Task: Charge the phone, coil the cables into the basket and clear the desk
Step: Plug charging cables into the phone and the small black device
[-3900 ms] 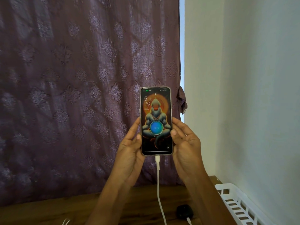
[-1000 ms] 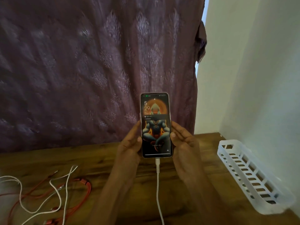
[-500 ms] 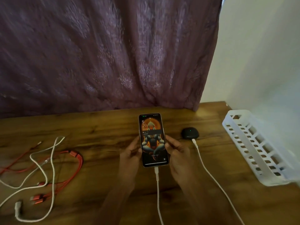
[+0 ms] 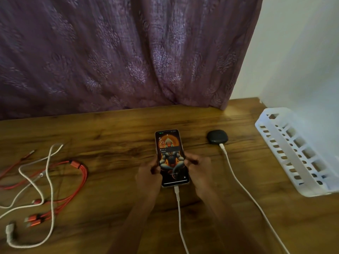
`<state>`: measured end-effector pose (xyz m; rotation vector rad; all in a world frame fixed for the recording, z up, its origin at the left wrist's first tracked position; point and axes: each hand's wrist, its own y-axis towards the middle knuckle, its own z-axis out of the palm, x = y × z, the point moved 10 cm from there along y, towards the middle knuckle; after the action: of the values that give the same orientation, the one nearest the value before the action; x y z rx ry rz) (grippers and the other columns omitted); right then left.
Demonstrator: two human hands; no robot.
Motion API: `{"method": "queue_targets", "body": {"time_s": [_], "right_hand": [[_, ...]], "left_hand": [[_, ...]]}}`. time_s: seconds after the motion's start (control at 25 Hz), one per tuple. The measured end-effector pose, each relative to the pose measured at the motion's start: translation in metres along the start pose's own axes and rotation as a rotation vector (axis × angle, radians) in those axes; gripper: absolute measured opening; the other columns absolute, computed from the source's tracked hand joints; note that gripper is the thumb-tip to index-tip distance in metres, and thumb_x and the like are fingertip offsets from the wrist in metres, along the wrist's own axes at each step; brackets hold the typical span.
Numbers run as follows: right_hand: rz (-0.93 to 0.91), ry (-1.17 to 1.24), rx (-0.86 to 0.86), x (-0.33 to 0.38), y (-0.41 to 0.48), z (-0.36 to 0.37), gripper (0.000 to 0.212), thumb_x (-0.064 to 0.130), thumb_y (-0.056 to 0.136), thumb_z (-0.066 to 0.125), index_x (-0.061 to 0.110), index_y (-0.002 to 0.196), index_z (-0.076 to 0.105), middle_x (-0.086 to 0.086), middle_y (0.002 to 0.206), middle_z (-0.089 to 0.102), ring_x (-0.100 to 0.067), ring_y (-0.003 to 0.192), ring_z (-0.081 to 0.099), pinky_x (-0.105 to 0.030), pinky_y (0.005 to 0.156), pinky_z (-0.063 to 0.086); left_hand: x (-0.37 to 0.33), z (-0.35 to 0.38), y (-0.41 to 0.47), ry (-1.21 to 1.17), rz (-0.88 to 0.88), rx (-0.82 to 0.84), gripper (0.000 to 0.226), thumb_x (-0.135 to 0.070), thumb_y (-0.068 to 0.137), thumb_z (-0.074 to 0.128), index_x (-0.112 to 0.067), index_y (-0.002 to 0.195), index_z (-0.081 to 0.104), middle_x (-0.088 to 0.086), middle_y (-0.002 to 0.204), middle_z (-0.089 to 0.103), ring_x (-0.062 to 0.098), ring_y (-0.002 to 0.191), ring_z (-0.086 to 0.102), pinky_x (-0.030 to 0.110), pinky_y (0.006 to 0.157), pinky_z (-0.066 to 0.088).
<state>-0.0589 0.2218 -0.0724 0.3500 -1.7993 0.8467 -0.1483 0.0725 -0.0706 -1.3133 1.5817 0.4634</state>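
Note:
The phone [image 4: 171,156] has its screen lit and lies low over the wooden desk [image 4: 113,136], mid-frame. My left hand [image 4: 149,177] pinches its left edge and my right hand [image 4: 199,171] pinches its right edge. A white charging cable [image 4: 179,217] is plugged into the phone's bottom and runs toward me. On the desk's left lie a tangled red multi-head cable [image 4: 73,182] and a loose white cable [image 4: 49,180]. A white slotted basket [image 4: 295,153] stands at the right, by the wall.
A small black case [image 4: 217,136] sits right of the phone with a second white cable [image 4: 244,186] plugged into it and trailing to the near edge. A purple curtain [image 4: 119,52] hangs behind the desk. A white wall [image 4: 302,52] bounds the right side.
Both hands have lowered the phone from in front of the curtain down to the desk. The view has tilted down, showing the cables, black case and basket.

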Motion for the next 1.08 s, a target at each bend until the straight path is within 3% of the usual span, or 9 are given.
{"method": "queue_targets", "body": {"time_s": [0.16,0.48,0.64,0.76,0.84,0.96,1.08], "right_hand": [[-0.028,-0.207,0.000,-0.002,0.007,0.000,0.032,0.003,0.090,0.050,0.011,0.120,0.059,-0.005,0.121,0.062,-0.010,0.102,0.058,-0.013,0.064,0.045],[-0.121,-0.417,0.025,0.008,0.004,0.004,0.029,0.008,0.092,0.049,0.012,0.118,0.060,-0.005,0.118,0.063,-0.011,0.104,0.059,-0.006,0.056,0.040],[-0.228,-0.428,-0.005,0.027,-0.003,-0.015,0.030,0.018,0.091,0.053,0.019,0.121,0.057,0.005,0.118,0.060,0.002,0.090,0.051,-0.006,0.057,0.038],[-0.404,-0.370,-0.236,0.059,0.001,-0.071,0.030,0.008,0.089,0.055,0.016,0.118,0.060,0.000,0.116,0.063,-0.001,0.094,0.050,0.000,0.070,0.038],[-0.420,-0.290,-0.309,0.068,0.015,-0.108,0.034,-0.002,0.087,0.053,0.013,0.118,0.061,-0.006,0.120,0.061,-0.005,0.099,0.050,0.003,0.073,0.036],[-0.383,-0.337,-0.180,0.062,0.054,-0.125,0.052,-0.014,0.083,0.049,0.014,0.127,0.052,-0.004,0.134,0.050,-0.006,0.111,0.046,0.003,0.074,0.039],[-0.297,-0.412,0.028,0.039,0.085,-0.117,0.069,-0.016,0.081,0.047,0.023,0.137,0.039,-0.003,0.142,0.043,-0.016,0.130,0.039,-0.021,0.100,0.037]], "left_hand": [[0.003,0.004,0.004,0.106,0.015,0.005,0.041,-0.005,0.091,0.047,-0.017,0.131,0.047,0.012,0.129,0.049,0.022,0.113,0.053,0.017,0.067,0.046],[0.001,0.009,0.007,0.219,0.043,0.027,0.035,-0.003,0.091,0.045,-0.012,0.124,0.052,0.014,0.123,0.053,0.022,0.109,0.055,0.032,0.080,0.054],[-0.010,0.007,0.006,0.183,0.049,-0.010,0.036,-0.005,0.091,0.045,-0.010,0.126,0.049,0.013,0.133,0.042,0.020,0.113,0.049,0.028,0.082,0.051],[-0.046,0.008,0.005,0.187,0.172,-0.124,0.043,-0.012,0.093,0.047,-0.013,0.135,0.040,0.011,0.136,0.038,0.018,0.118,0.041,0.024,0.085,0.040],[-0.069,0.028,0.011,0.201,0.270,-0.110,0.048,-0.018,0.091,0.050,-0.016,0.138,0.037,0.009,0.136,0.042,0.021,0.124,0.040,0.025,0.092,0.035],[-0.093,0.077,0.021,0.211,0.354,0.053,0.053,-0.022,0.088,0.057,-0.020,0.137,0.038,0.007,0.139,0.042,0.021,0.129,0.038,0.034,0.106,0.035],[-0.104,0.121,0.032,0.251,0.348,0.215,0.062,-0.022,0.086,0.060,-0.021,0.141,0.031,0.005,0.147,0.033,0.023,0.135,0.031,0.043,0.111,0.032]]}}
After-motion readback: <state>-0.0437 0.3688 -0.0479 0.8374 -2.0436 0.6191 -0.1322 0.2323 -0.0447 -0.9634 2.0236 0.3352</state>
